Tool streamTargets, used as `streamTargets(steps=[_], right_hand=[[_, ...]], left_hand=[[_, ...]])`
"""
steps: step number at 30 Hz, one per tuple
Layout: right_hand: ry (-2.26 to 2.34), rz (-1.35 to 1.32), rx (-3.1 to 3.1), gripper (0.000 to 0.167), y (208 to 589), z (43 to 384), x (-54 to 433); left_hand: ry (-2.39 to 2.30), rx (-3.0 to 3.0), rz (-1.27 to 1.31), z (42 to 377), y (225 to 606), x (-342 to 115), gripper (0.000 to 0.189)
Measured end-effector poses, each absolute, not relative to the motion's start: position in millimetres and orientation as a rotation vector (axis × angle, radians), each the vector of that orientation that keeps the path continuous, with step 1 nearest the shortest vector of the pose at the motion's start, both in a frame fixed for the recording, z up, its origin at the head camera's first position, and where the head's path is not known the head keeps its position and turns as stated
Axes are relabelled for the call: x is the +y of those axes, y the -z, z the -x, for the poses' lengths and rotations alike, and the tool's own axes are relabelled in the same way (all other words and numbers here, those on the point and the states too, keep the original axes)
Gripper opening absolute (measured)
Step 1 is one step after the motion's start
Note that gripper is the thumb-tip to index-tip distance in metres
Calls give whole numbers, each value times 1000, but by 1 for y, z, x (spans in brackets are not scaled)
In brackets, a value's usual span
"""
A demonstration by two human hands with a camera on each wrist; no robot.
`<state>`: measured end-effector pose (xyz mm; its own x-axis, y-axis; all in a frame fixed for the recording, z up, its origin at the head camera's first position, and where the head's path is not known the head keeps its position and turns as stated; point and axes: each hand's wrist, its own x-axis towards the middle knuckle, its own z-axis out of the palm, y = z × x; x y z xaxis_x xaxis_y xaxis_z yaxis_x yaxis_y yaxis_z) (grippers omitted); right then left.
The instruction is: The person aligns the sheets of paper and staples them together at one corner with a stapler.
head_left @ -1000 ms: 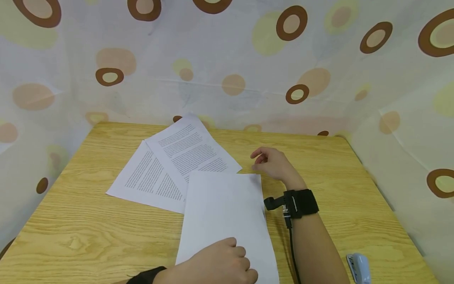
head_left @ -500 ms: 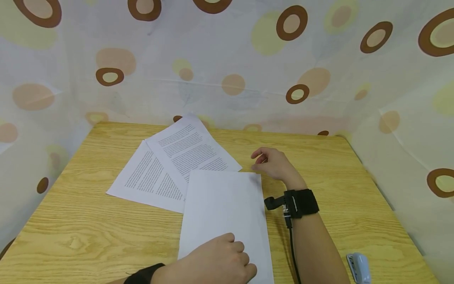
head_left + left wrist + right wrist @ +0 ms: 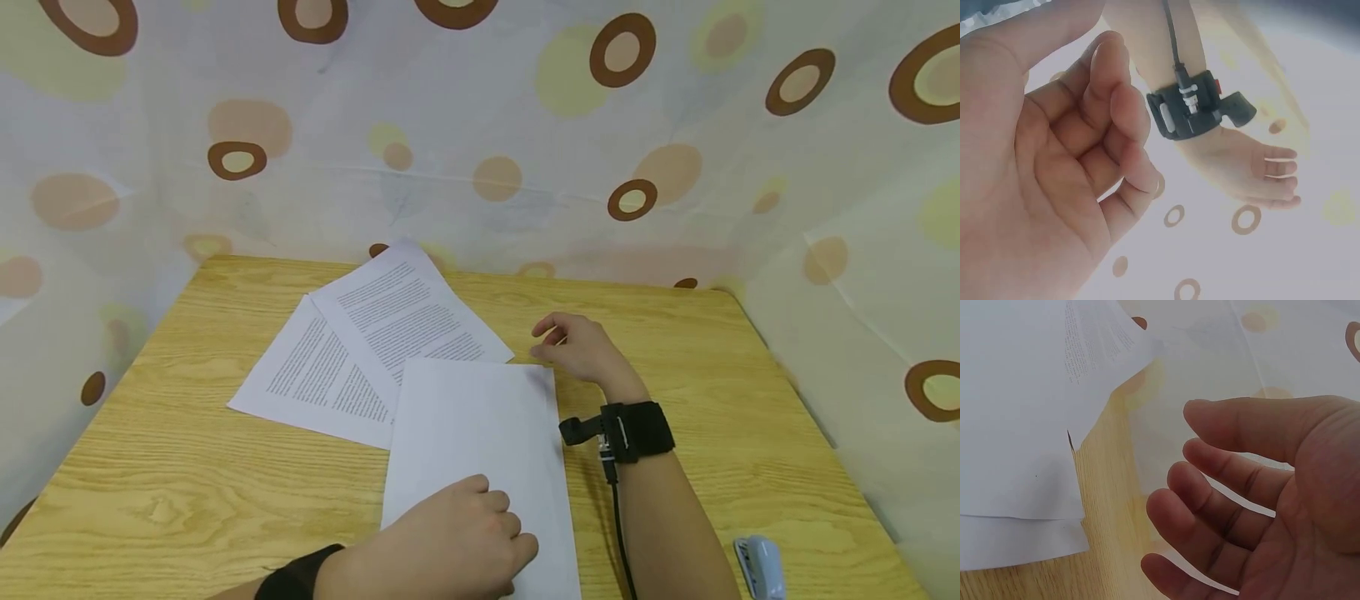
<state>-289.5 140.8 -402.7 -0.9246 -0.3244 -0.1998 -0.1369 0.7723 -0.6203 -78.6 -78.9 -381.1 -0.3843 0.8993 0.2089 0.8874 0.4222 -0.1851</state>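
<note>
One left grip [image 3: 457, 537] over the white sheet [image 3: 468, 417], one right grip [image 3: 576, 343] off its far right corner.
Our left grip is loosely curled with nothing in it, above the sheet's near half; we cannot tell whether it touches the paper. Our right grip, fingers bent, is likewise empty and apart from the paper, which lies to its left and toward us. We see the sheet's long axis run away from us, the left grip being nearer its middle. Farther out on the tabletop [image 3: 150, 483], two printed pages [image 3: 416, 312] fan to the far left, partly under the sheet; a pale blue stapler [image 3: 763, 565] lies near our right forearm [image 3: 667, 525], well apart from the paper.
</note>
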Motion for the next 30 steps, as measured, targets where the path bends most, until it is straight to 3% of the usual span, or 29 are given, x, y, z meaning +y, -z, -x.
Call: streamTargets(steps=[19,30], right_hand=[[874,367,2730,33,405,284,125],[863,388,2747,33,413,284,112]], left_hand=[[-65,-2720,1260,105,369,-100,26],[297,-2955,625,145,384,-135,24]])
